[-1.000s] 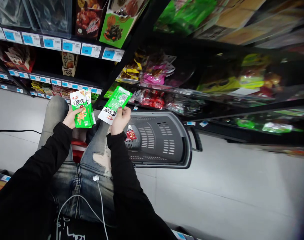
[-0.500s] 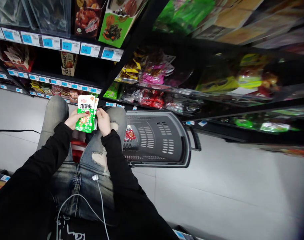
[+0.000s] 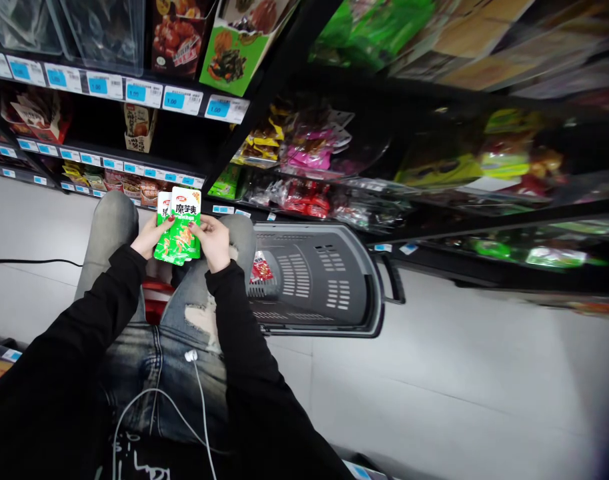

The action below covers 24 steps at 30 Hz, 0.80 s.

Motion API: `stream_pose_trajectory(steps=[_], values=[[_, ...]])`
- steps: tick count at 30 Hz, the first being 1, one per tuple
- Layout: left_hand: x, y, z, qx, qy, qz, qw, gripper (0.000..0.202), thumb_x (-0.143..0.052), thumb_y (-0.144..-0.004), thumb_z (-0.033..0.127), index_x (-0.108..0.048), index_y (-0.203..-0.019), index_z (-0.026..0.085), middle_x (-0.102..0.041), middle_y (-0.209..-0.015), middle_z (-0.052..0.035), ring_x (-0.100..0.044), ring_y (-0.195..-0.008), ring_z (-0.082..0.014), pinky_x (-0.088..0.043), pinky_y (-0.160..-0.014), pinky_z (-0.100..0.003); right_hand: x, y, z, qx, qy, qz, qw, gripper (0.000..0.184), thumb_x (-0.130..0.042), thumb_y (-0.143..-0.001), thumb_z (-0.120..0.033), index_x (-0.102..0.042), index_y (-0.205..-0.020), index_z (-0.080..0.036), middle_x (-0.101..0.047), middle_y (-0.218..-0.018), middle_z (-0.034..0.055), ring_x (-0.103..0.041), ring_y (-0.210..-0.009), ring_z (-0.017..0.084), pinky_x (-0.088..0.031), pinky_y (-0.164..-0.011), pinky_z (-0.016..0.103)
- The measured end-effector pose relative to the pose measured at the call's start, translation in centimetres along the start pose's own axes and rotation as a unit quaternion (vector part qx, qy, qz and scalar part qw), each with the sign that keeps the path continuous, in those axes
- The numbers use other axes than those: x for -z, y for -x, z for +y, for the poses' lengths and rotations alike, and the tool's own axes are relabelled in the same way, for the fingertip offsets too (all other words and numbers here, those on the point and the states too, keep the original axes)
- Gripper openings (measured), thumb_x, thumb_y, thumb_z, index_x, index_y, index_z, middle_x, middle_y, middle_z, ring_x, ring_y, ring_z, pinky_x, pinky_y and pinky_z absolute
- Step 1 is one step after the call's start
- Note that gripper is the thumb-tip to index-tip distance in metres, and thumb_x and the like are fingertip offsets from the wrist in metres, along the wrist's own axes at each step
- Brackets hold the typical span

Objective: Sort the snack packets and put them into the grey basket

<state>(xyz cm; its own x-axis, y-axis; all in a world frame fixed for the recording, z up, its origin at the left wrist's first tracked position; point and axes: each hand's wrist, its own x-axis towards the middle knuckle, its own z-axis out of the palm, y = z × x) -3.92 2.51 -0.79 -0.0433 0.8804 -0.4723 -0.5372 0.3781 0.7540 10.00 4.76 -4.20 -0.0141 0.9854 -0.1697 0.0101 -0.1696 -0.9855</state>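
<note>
Front packet (image 3: 186, 235) between your hands, overlapping the rear packet (image 3: 164, 248) on its right, long axes toward the shelf (image 3: 184, 137); right hand (image 3: 215, 241) pinching its right edge, left hand (image 3: 150, 237) pinching the rear one.

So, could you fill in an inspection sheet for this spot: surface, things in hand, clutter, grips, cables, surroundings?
Surface: pale floor; no table seen
Things in hand: green-and-white packets, overlapping, printed sides showing
Clutter: red packet inside the grey basket
Grips: left hand and right hand both hold packets, thumbs on top
Cables: white cord over the jeans; black cable at picture left
Surroundings: stocked shelves with blue-and-white price labels
</note>
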Motion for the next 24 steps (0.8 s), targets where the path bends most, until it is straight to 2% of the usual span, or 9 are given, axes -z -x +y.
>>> stream_pose_trajectory(steps=[3,6,8,10,12,16,20,22,24], values=[[0.2,0.0,-0.1,-0.006,0.009,-0.006,1.000,0.037,-0.075,-0.065,0.020,-0.057,-0.097,0.017,-0.072,-0.084,-0.0043,-0.068,-0.078,-0.0196,-0.048,-0.090,-0.041,0.6,-0.3,0.0,0.008,-0.033,0.058,0.998,0.031,-0.072,-0.059,-0.036,-0.057,-0.079,-0.018,-0.053,-0.057,-0.0065,-0.051,-0.054,0.009,-0.043,-0.055,0.024],[0.4,-0.2,-0.1,-0.004,0.010,0.002,1.000,0.035,-0.074,-0.065,0.018,-0.057,-0.096,0.016,-0.072,-0.083,-0.0043,-0.068,-0.074,-0.0187,-0.048,-0.089,-0.041,1.4,-0.1,-0.8,0.102,-0.073,0.165,0.978,0.026,-0.068,-0.066,-0.036,-0.053,-0.080,-0.019,-0.058,-0.068,-0.0034,-0.056,-0.064,0.011,-0.047,-0.064,0.026],[0.5,-0.3,-0.1,0.001,0.007,0.012,1.000,0.034,-0.074,-0.065,0.018,-0.058,-0.094,0.016,-0.072,-0.080,-0.0040,-0.068,-0.074,-0.0186,-0.048,-0.089,-0.041,1.9,0.3,-1.6,0.180,-0.089,0.195,0.960,0.022,-0.066,-0.070,-0.035,-0.053,-0.080,-0.021,-0.061,-0.076,-0.0014,-0.060,-0.074,0.013,-0.050,-0.072,0.030],[0.6,-0.4,-0.1,0.010,0.010,0.024,1.000,0.032,-0.074,-0.064,0.016,-0.058,-0.091,0.016,-0.071,-0.077,-0.0032,-0.068,-0.075,-0.0194,-0.048,-0.089,-0.041,2.2,0.9,-2.4,0.232,-0.084,0.164,0.955,0.015,-0.066,-0.071,-0.031,-0.055,-0.074,-0.021,-0.064,-0.081,0.0004,-0.063,-0.082,0.016,-0.051,-0.079,0.035],[0.5,-0.5,-0.1,0.018,0.019,0.026,0.999,0.030,-0.074,-0.063,0.015,-0.058,-0.089,0.016,-0.071,-0.076,-0.0031,-0.069,-0.078,-0.0212,-0.049,-0.088,-0.041,2.1,1.4,-2.9,0.247,-0.053,0.090,0.963,0.008,-0.065,-0.071,-0.025,-0.059,-0.067,-0.022,-0.068,-0.083,0.0016,-0.064,-0.085,0.018,-0.051,-0.081,0.038],[0.4,-0.6,-0.1,0.019,0.028,0.036,0.999,0.025,-0.070,-0.068,0.017,-0.057,-0.090,0.016,-0.071,-0.075,-0.0034,-0.069,-0.080,-0.0229,-0.050,-0.087,-0.042,1.5,1.9,-2.9,0.245,0.055,-0.039,0.967,0.019,-0.057,-0.070,-0.012,-0.065,-0.058,-0.023,-0.072,-0.081,0.0012,-0.065,-0.088,0.019,-0.049,-0.088,0.041],[0.4,-0.6,-0.1,0.017,0.025,0.049,0.998,0.026,-0.067,-0.069,0.014,-0.056,-0.092,0.016,-0.071,-0.075,-0.0029,-0.069,-0.081,-0.0217,-0.050,-0.087,-0.040,1.1,1.8,-2.6,0.217,0.058,-0.028,0.974,0.022,-0.051,-0.075,-0.013,-0.068,-0.067,-0.023,-0.071,-0.086,0.0025,-0.065,-0.091,0.018,-0.050,-0.089,0.039],[0.4,-0.5,-0.2,0.021,0.023,0.035,0.999,0.028,-0.068,-0.067,0.013,-0.056,-0.092,0.015,-0.072,-0.078,-0.0040,-0.069,-0.083,-0.0221,-0.049,-0.088,-0.041,1.0,1.6,-2.3,0.197,0.032,-0.010,0.980,0.010,-0.058,-0.074,-0.020,-0.068,-0.076,-0.022,-0.068,-0.093,0.0042,-0.064,-0.094,0.018,-0.052,-0.086,0.036],[0.4,-0.4,-0.2,0.022,0.020,0.018,0.999,0.030,-0.068,-0.066,0.014,-0.056,-0.094,0.014,-0.072,-0.082,-0.0057,-0.069,-0.084,-0.0228,-0.049,-0.089,-0.042,1.0,1.3,-1.8,0.171,0.005,0.016,0.985,0.021,-0.068,-0.069,-0.026,-0.064,-0.090,-0.023,-0.062,-0.105,0.0052,-0.062,-0.097,0.017,-0.054,-0.082,0.033]])
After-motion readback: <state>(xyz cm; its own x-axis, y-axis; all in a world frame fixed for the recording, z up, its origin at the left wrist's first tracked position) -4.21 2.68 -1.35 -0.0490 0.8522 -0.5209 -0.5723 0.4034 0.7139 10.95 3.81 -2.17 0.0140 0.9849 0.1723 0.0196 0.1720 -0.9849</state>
